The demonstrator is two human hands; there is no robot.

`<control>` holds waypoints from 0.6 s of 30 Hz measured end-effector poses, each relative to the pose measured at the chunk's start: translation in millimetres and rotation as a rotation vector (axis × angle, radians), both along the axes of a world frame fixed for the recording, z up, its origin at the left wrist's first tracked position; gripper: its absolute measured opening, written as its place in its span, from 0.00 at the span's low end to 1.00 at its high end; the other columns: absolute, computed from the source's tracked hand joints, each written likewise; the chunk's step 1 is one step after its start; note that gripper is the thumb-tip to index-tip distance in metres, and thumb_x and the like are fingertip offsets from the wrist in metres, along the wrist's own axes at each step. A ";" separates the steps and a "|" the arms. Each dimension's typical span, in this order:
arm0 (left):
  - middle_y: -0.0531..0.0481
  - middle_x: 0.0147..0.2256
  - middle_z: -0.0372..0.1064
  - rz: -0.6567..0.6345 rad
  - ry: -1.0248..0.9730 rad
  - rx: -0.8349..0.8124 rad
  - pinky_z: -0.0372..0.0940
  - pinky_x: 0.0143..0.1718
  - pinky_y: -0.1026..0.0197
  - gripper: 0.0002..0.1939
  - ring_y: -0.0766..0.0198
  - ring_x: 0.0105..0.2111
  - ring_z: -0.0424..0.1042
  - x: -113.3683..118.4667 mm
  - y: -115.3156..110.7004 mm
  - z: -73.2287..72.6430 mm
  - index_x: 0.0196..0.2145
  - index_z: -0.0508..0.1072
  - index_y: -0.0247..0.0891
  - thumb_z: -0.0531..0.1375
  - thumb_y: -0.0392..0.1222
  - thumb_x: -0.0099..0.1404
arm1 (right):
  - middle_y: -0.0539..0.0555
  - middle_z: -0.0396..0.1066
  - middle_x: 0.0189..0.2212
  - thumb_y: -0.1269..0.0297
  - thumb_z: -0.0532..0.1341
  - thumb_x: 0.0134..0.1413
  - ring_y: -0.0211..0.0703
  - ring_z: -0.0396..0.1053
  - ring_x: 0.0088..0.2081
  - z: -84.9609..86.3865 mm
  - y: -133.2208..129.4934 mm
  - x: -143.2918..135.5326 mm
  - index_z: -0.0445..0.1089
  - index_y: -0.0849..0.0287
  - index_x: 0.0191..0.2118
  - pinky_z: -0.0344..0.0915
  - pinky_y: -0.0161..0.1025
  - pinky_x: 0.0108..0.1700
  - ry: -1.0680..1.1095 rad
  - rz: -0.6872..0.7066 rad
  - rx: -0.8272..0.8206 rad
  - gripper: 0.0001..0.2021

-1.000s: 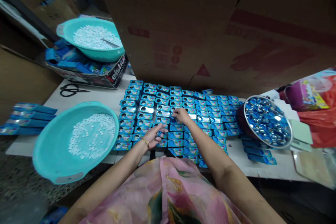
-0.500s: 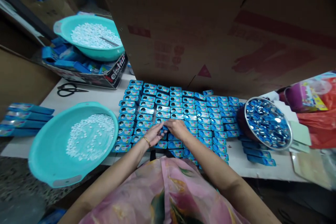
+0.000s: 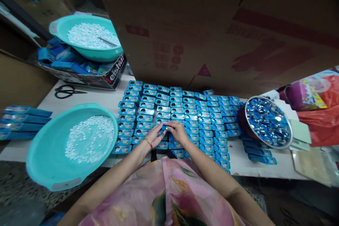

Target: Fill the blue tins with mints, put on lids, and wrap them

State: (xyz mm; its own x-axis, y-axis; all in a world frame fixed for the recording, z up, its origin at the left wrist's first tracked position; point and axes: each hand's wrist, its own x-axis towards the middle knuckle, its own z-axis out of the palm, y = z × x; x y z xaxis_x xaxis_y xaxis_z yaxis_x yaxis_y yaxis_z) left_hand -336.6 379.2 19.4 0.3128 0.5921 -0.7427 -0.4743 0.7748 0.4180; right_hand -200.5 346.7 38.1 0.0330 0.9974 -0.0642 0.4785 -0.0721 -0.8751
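My left hand [image 3: 155, 135], with a bracelet at the wrist, is closed on a small blue cap [image 3: 164, 127]. The fingertips of my right hand [image 3: 178, 131] pinch the same cap from the other side. Both hands are over rows of blue tins [image 3: 176, 105] standing close together on the table. Round openings show in the tops of the left rows, while blue round caps sit on many tins at the right. Some tins are hidden under my hands.
A turquoise basin [image 3: 45, 155] with white tablets lies at the left, scissors [image 3: 66, 91] behind it. Another basin [image 3: 92, 54] rests on an open carton [image 3: 106, 79]. At the right stands a metal bowl [image 3: 291, 130] of blue caps. A large cardboard box [image 3: 185, 24] rises behind the tins.
The view has shifted slightly. Both hands remain together over the tins, and the blue cap between the fingertips shows more clearly.
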 end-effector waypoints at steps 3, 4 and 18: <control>0.50 0.30 0.67 0.018 -0.039 0.006 0.68 0.26 0.72 0.05 0.71 0.28 0.69 -1.2 0.4 0.9 0.31 0.70 0.35 0.60 0.33 0.54 | 0.52 0.69 0.34 0.68 0.56 0.50 0.39 0.65 0.39 -2.4 -1.4 -7.4 0.72 0.56 0.32 0.61 0.37 0.44 0.069 -0.075 -0.015 0.07; 0.50 0.30 0.67 0.016 -0.056 0.017 0.67 0.25 0.72 0.05 0.71 0.28 0.69 -1.6 0.6 0.8 0.31 0.70 0.34 0.60 0.33 0.54 | 0.52 0.69 0.33 0.67 0.56 0.49 0.39 0.66 0.38 -3.6 -2.2 -9.8 0.71 0.57 0.31 0.62 0.37 0.43 0.099 -0.091 -0.026 0.06; 0.45 0.32 0.69 0.028 -0.052 0.033 0.70 0.32 0.67 0.05 0.63 0.34 0.72 -19.6 2.6 -2.0 0.33 0.70 0.31 0.59 0.32 0.56 | 0.61 0.68 0.40 0.69 0.55 0.49 0.48 0.65 0.43 2.3 76.1 38.0 0.65 0.60 0.40 0.59 0.39 0.41 -0.718 0.037 -0.450 0.10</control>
